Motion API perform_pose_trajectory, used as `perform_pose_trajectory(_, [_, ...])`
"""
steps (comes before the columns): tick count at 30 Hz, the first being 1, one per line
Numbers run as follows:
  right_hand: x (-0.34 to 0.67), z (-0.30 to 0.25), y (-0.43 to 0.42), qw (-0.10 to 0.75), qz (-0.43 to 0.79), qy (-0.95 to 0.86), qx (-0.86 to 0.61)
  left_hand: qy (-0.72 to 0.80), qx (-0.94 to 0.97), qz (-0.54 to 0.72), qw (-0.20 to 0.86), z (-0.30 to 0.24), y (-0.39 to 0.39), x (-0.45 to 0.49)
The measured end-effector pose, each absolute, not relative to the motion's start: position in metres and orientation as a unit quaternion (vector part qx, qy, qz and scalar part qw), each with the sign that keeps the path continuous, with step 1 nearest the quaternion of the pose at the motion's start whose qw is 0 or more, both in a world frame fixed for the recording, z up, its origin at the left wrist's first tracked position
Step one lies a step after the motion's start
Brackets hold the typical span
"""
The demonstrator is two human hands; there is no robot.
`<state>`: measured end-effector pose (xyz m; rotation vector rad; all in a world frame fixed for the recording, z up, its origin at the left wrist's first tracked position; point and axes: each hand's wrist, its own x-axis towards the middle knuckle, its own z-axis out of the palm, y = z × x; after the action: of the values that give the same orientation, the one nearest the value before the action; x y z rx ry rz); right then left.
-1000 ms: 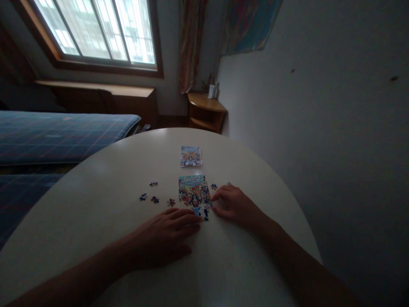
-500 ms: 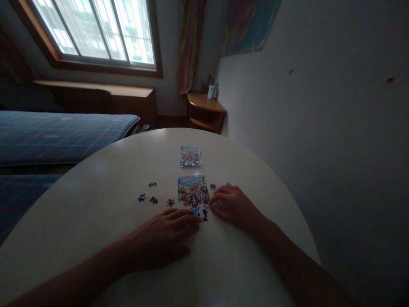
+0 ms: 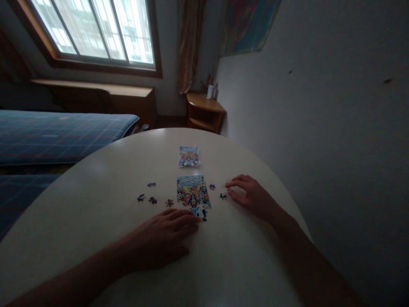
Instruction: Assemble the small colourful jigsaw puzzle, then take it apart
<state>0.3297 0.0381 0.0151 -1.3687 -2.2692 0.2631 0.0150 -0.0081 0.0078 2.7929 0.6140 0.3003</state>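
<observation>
Puzzle (image 3: 191,186) laid on table (image 3: 236,260), nearer than packet (image 3: 189,157). Lower edge partly covered by left hand (image 3: 171,232), fingers flat, thumb spread. Right hand's (image 3: 251,196) thumb and fingers held apart about loose piece (image 3: 229,189); contact cannot be told. Joints could be shifted if left fingers drag; dark piece (image 3: 223,196) could be knocked by thumb. Since earlier frame, right hand moved outward from puzzle's edge; dark piece exposed.

I see the person's bare left forearm (image 3: 99,262) slanting inward, its slim, bare left hand (image 3: 172,232) palm down, fingers stretched toward the right, thumb apart. Opposite, the bare right forearm (image 3: 306,256) angles in; the bare right hand (image 3: 251,197) arches, thumb and forefinger parted.
</observation>
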Motion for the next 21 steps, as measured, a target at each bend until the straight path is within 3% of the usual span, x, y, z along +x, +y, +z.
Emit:
perform_pose_trajectory(10, [0.330,0.009,0.041,0.180,0.145,-0.848,-0.478,0.216,0.962,0.104,0.132,0.004,-0.008,0.012])
perform_pose_trajectory(21, [0.353,0.010,0.047,0.223,0.147,-0.816,-0.512,0.219,0.965,0.079,0.124,0.009,-0.008,0.014])
